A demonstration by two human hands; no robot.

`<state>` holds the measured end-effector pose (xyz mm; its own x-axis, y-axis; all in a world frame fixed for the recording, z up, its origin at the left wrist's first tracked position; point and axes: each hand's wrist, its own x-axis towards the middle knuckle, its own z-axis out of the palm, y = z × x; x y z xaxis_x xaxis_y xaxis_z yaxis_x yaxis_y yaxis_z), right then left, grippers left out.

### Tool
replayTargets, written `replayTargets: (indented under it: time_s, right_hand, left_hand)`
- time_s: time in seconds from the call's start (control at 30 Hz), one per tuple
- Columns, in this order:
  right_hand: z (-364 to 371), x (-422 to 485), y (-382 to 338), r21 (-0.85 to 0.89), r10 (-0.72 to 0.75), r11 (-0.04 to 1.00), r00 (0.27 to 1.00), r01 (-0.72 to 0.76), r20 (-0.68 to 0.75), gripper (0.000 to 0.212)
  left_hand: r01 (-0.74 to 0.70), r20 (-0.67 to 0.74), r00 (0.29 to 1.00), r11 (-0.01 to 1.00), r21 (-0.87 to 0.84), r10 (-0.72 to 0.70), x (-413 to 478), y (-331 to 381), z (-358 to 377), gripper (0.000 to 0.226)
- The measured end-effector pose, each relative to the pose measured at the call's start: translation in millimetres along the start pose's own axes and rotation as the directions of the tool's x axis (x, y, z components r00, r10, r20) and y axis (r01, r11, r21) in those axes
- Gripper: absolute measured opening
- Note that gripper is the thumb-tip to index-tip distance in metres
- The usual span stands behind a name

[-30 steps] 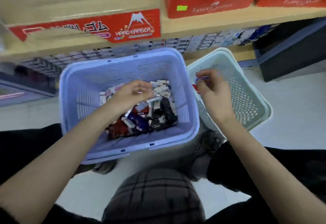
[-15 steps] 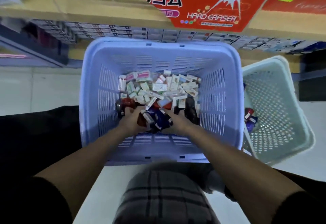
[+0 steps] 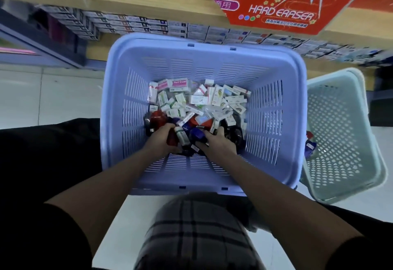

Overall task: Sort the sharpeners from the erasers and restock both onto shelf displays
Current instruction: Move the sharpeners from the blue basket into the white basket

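A purple basket point(image 3: 291, 121) on the floor holds a mixed pile: white boxed erasers point(image 3: 197, 99) at the far side, red, blue and black sharpeners point(image 3: 157, 116) nearer me. Both my hands are down in the near side of the pile. My left hand point(image 3: 158, 140) curls round a red sharpener point(image 3: 170, 140). My right hand point(image 3: 220, 143) grips a blue sharpener point(image 3: 197, 135) between thumb and fingers. A pale green basket point(image 3: 344, 163) sits to the right, with a few sharpeners point(image 3: 309, 146) against its left wall.
A wooden shelf above carries a red "Hard Eraser" display box point(image 3: 282, 4). Rows of small boxes point(image 3: 148, 24) line the lower shelf behind the baskets. My plaid-clad knee point(image 3: 197, 233) is just under the purple basket. White floor lies at left.
My right hand came back from over the green basket into the purple one. Both hands now dig in the sharpener pile, and the view has dropped closer to the basket.
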<state>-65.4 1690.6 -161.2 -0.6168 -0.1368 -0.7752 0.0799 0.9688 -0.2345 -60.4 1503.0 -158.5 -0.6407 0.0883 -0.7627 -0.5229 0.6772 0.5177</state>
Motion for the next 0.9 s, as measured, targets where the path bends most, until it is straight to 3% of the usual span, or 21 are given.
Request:
replayTargets:
  time_s: [0.1,0.23,0.3,0.37,0.43,0.5,0.6,0.67,0.8,0.9]
  right_hand:
    - [-4,-3,5,0.065,-0.007,0.998,0.999,0.005,0.031,0.044]
    - [-14,-10,15,0.274,-0.07,0.96,0.997,0.062,0.021,0.037]
    - [-23,-17,19,0.47,-0.04,0.881,0.998,0.055,-0.043,0.031]
    - [-35,-26,23,0.68,0.033,0.733,0.998,0.012,-0.054,0.033]
    - [-44,-34,29,0.758,0.097,0.653,0.993,-0.012,-0.068,0.031]
    - [-48,-42,33,0.784,0.146,0.62,0.986,-0.023,-0.086,0.013]
    - [-58,-58,29,0.842,0.19,0.539,0.969,0.033,-0.16,0.012]
    - [-71,-77,27,0.9,0.201,0.401,0.943,0.168,-0.266,0.008]
    - [-102,-129,62,0.88,0.357,0.221,0.805,0.42,-0.474,0.008]
    - [-111,-154,121,0.889,0.55,0.204,0.703,0.411,-0.451,0.01]
  left_hand:
    - [0.019,-0.015,1.0,0.999,-0.048,-0.02,-4,7,-4,0.076]
    - [0.129,-0.106,0.98,0.944,-0.302,-0.168,-12,9,-9,0.072]
    - [0.119,-0.158,0.961,0.855,-0.505,-0.227,-20,16,-13,0.066]
    - [0.067,-0.163,0.962,0.767,-0.638,-0.219,-30,28,-18,0.059]
    - [0.04,-0.157,0.969,0.751,-0.659,-0.19,-37,39,-21,0.055]
    - [0.014,-0.179,0.968,0.754,-0.657,-0.175,-43,49,-23,0.052]
    - [-0.036,-0.14,0.988,0.768,-0.64,-0.07,-53,73,-22,0.051]
    - [-0.106,-0.115,0.993,0.761,-0.64,0.041,-58,101,-17,0.047]
    - [-0.247,-0.098,0.965,0.715,-0.655,0.244,-63,176,7,0.042]
    - [-0.337,-0.079,0.932,0.771,-0.541,0.353,-65,233,37,0.037]
